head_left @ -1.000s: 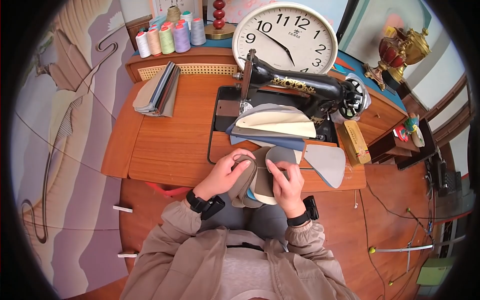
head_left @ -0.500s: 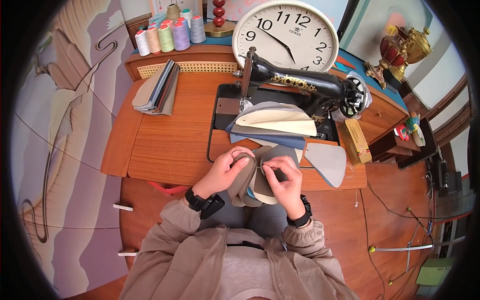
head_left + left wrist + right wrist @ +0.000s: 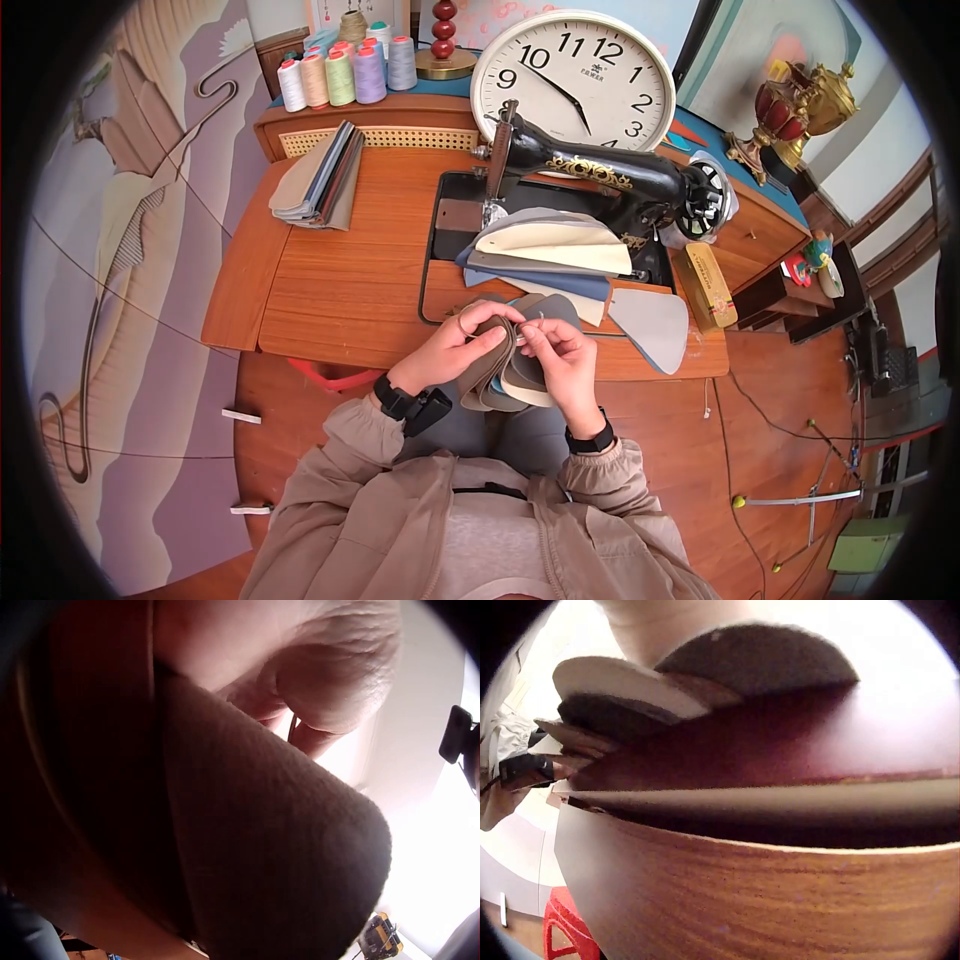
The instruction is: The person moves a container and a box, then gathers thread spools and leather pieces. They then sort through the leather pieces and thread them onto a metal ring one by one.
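At the table's front edge, my left hand (image 3: 452, 352) grips a bundle of rounded fabric swatches (image 3: 486, 382) in brown, grey and cream. My right hand (image 3: 567, 366) is close beside it, thumb and forefinger pinching at the bundle's top edge. I cannot tell what small thing lies between those fingertips. In the left wrist view a brown fuzzy swatch (image 3: 277, 832) fills the middle, with a thin dark strip (image 3: 292, 727) by the fingers. Fanned swatches (image 3: 757, 664) overhang the table edge in the right wrist view.
Behind the hands lies a stack of swatches (image 3: 550, 247) under the black sewing machine (image 3: 590, 165). A grey swatch (image 3: 650, 328) and a yellow tin (image 3: 707, 287) are to the right. Another swatch bundle (image 3: 318, 180) lies left, below thread spools (image 3: 340, 78); a clock (image 3: 600, 60) stands behind.
My right hand has moved left and up, from the cream and grey swatches to the bundle's top edge by the left fingertips. The left hand keeps its grip.
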A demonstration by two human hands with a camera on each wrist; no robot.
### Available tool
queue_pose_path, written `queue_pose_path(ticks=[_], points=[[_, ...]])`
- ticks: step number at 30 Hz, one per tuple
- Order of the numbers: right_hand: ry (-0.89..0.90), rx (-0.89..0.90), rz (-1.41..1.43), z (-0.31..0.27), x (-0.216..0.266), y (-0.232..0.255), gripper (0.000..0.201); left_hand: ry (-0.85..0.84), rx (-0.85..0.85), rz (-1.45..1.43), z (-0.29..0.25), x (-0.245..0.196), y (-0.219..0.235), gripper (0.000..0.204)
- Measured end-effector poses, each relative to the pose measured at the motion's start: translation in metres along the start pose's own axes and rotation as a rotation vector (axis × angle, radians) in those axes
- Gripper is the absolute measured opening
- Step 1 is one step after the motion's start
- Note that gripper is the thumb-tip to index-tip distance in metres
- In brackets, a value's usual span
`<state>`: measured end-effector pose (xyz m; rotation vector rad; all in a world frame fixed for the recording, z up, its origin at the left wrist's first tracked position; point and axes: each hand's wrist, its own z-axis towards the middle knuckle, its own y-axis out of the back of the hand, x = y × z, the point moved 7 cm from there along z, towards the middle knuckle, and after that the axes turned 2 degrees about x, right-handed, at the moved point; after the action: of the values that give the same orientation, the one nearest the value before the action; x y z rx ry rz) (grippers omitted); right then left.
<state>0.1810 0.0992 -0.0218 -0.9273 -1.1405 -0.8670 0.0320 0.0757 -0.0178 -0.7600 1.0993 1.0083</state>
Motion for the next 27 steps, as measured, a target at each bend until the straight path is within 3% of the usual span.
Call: queue_pose_path(ticks=[2,4,8,10,12,16,18,22,27], points=[[-0.002,-0.044,0.013,-0.001,0.002,0.002,0.013,0.002,0.000,-0.033,-0.001,0.003,0.000,0.026],[0.039,-0.083,-0.023,-0.002,0.004,0.007,0.012,-0.087,-0.007,0.227,-0.001,-0.006,0.001,0.022],[0.040,-0.098,-0.025,-0.001,0.007,0.011,0.011,-0.012,0.038,0.109,0.001,-0.003,-0.004,0.018],[0.060,-0.123,-0.172,-0.001,0.009,0.018,0.009,0.025,-0.028,0.090,0.002,0.001,-0.001,0.017],[0.310,-0.165,-0.584,-0.001,0.036,0.029,0.008,0.059,-0.043,0.066,0.001,0.005,0.002,0.017],[0.419,-0.370,-1.165,-0.001,0.056,0.076,0.015,0.077,-0.080,0.005,-0.002,0.010,0.003,0.018],[0.350,-0.417,-1.328,-0.003,0.041,0.104,0.024,0.070,-0.093,0.027,-0.002,0.009,0.003,0.018],[0.294,-0.351,-1.317,-0.003,0.038,0.124,0.016,0.072,-0.101,0.051,-0.002,0.010,0.004,0.018],[0.335,-0.414,-1.335,-0.006,0.041,0.125,0.009,0.077,-0.109,0.076,-0.002,0.011,0.006,0.017]])
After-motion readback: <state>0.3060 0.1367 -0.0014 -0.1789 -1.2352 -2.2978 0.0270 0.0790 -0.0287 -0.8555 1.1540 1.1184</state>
